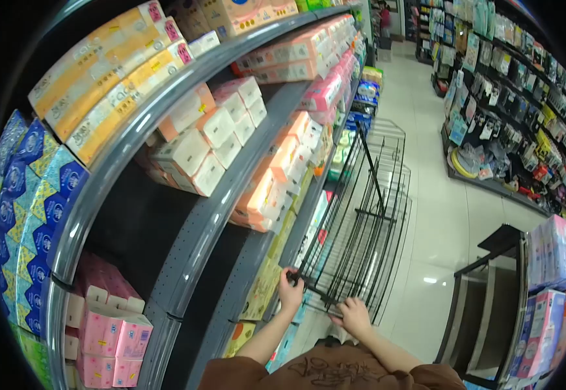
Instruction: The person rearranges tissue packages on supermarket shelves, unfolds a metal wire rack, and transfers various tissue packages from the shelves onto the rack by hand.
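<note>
A black wire display rack [361,240] stands lengthwise in the aisle ahead of me, close along the shelves. My left hand [290,290] is closed round the dark bar at its near left corner. Farther right on the same near end, my right hand [353,316] has its fingers curled over the bar, the thumb partly under it. Thin rods and a slanting black bar make up the rack's frame, and no goods show in it.
To the left, grey shelves [185,273] hold packs of tissues, with pink packs [114,331] low down. Goods hang on a display [517,97] across the tiled floor [426,227]. Near right stand a dark-framed shelf unit [485,318] and stacked packs [556,253]. A person [385,19] is far off.
</note>
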Motion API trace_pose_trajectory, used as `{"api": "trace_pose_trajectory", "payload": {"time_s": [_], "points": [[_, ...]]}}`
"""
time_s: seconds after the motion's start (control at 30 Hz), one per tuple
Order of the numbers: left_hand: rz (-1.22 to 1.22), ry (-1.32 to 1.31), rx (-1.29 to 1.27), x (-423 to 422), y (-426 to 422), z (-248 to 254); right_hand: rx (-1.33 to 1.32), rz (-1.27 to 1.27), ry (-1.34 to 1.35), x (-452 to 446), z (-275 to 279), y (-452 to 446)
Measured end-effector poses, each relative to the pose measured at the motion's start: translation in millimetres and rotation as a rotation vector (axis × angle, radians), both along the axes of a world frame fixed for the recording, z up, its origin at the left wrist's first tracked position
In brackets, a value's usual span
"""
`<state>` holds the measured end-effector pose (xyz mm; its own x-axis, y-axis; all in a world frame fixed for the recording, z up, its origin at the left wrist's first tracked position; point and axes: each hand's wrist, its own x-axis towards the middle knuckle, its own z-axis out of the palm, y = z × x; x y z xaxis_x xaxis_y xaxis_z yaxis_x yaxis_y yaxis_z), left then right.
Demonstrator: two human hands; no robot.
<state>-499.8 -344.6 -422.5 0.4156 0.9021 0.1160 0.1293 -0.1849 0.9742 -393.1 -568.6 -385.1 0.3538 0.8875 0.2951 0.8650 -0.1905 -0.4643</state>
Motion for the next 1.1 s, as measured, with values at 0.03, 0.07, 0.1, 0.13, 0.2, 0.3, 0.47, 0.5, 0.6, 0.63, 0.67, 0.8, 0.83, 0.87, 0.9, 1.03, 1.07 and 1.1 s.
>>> {"api": "trace_pose_trajectory", "payload": {"time_s": [0.03,0.07,0.1,0.13,0.2,0.3,0.47,0.5,0.6,0.63,0.67,0.8,0.83,0.87,0.9,1.03,1.07,1.1], "points": [[-0.013,-0.035,-0.014,7,1,4,-0.032,-0.043,-0.036,3,-4,1],[-0.004,0.008,-0.003,15,1,7,-0.023,-0.065,-0.046,10,-5,3],[0.003,0.050,0.013,22,2,9,-0.010,-0.087,-0.058,16,-6,4],[0.005,0.092,-0.016,31,3,10,0.016,-0.081,-0.056,24,-7,5],[0.017,0.078,-0.070,52,0,18,0.079,-0.071,-0.070,45,-8,6],[0.005,0.085,0.015,89,-4,23,0.075,-0.097,-0.101,78,-10,1],[-0.014,0.081,0.065,163,-17,15,0.081,-0.160,-0.048,154,-8,-12],[-0.020,0.084,0.073,178,-19,17,0.089,-0.153,-0.055,172,-6,-14],[-0.043,0.099,0.053,222,-26,24,0.096,-0.125,-0.050,225,-4,-20],[-0.042,0.091,0.071,234,-27,19,0.089,-0.105,-0.040,239,-6,-22],[-0.042,0.080,0.092,248,-26,13,0.085,-0.086,-0.034,256,-6,-22],[-0.036,0.130,0.090,289,-17,4,0.130,-0.045,-0.042,306,0,-17],[-0.035,0.143,0.039,296,-12,-3,0.168,-0.038,-0.059,315,3,-15],[-0.034,0.082,0.033,305,-7,-10,0.094,-0.010,-0.044,322,7,-14],[-0.048,0.092,-0.070,312,-8,1,0.079,0.011,-0.021,330,6,-9],[-0.122,-0.111,-0.125,333,27,-35,-0.030,0.106,0.041,349,-8,13],[-0.124,0.013,-0.076,335,38,-40,-0.050,0.106,0.036,352,-15,19],[-0.096,0.042,0.031,336,50,-53,-0.067,0.108,0.036,348,-20,27]]}}
